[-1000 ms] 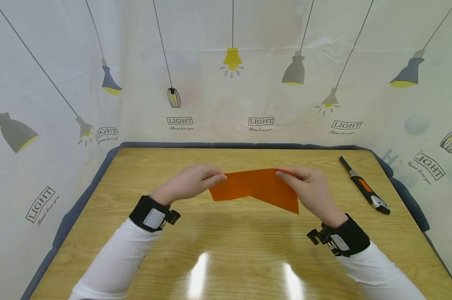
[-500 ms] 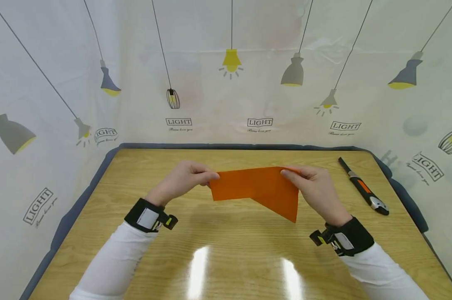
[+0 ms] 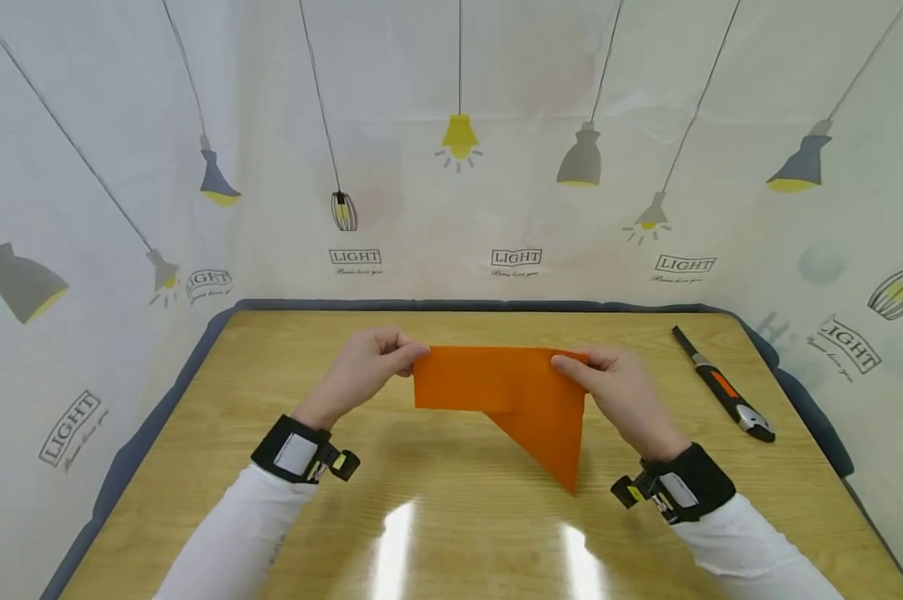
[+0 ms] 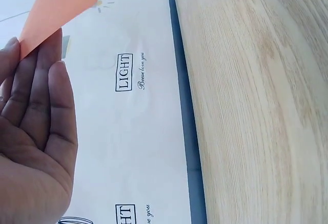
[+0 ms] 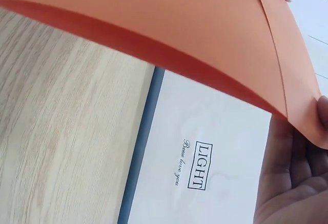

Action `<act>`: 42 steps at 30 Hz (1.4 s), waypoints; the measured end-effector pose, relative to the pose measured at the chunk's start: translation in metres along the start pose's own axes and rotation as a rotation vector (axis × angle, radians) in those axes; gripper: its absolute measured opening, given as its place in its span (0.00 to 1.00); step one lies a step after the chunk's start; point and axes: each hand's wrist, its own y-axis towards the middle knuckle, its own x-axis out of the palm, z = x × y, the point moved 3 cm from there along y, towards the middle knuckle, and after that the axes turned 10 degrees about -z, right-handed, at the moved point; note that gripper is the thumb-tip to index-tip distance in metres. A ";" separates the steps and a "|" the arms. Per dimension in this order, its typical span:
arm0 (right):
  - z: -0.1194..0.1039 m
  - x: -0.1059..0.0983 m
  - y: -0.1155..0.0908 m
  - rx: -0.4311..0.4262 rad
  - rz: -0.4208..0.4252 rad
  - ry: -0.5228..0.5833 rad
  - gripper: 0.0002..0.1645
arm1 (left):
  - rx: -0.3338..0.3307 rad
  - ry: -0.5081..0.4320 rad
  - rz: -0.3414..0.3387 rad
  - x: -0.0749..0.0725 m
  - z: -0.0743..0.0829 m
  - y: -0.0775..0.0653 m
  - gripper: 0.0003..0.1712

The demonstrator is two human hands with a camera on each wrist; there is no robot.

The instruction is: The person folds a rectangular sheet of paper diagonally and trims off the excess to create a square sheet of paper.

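Note:
An orange sheet of folded paper (image 3: 496, 379) is held up over the table between both hands. My left hand (image 3: 365, 367) pinches its upper left corner between thumb and fingers; the left wrist view shows the paper (image 4: 59, 14) at those fingertips. My right hand (image 3: 624, 392) pinches the upper right corner, thumb on the near face. A pointed flap hangs down on the right side of the sheet. In the right wrist view the paper (image 5: 205, 34) shows a crease near its top edge and an open gap between layers along one side.
A black and orange utility tool with a silver end and thin black tip (image 3: 725, 387) lies at the table's right. The wooden table (image 3: 451, 533) has a dark padded edge, with a lamp-printed curtain (image 3: 421, 183) behind and at the sides.
The paper has tilted to face the head camera more, and its pointed flap reaches further down. The left hand has shifted slightly left along the sheet's edge. Both hands keep their pinch.

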 end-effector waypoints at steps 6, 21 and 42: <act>0.005 0.007 0.003 0.004 -0.028 -0.073 0.21 | -0.019 -0.027 0.083 0.002 -0.005 -0.003 0.20; 0.027 0.016 0.024 0.113 -0.146 -0.197 0.17 | -0.049 0.273 0.139 0.017 -0.016 0.013 0.23; 0.070 0.039 0.050 0.130 -0.224 -0.517 0.10 | -0.024 0.998 -0.462 0.176 -0.028 0.003 0.45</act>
